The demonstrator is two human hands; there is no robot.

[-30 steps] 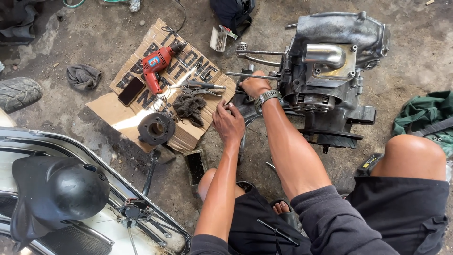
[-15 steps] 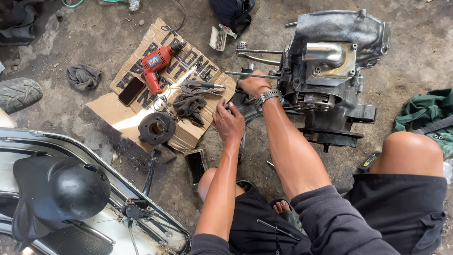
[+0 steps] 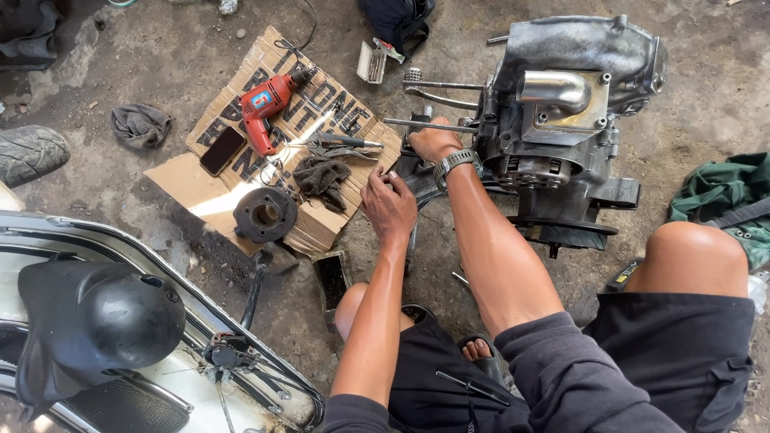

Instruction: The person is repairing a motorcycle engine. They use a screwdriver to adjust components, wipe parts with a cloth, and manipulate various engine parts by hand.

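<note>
oily concrete floor (image 3: 96, 80), person squatting over it, black shorts and bare knees at the bottom edge. nearest in, left hand (image 3: 388, 202) sits just left of a dark metal arm (image 3: 419, 180) that sticks out of the engine's left side; fingers curled shut, pinching something small at the tips, cannot tell what. right hand (image 3: 433, 141) is just beyond it, wrapped closed around the near end of the dark metal arm, watch on the wrist. right hand is the nearer one to the engine (image 3: 569, 104), touching its left side; engine lies to the right of both hands. its long axis runs left-right, thin steel rods (image 3: 437, 125) poking left past the right hand. engine looks grey, grimy cast metal with a shiny curved pipe on top, sitting on the floor. farther left, cardboard sheet (image 3: 200, 188) carrying a red drill (image 3: 265, 108), a phone (image 3: 222, 150), pliers (image 3: 341, 146), a rag (image 3: 321, 176), a black round part (image 3: 265, 215).
</note>
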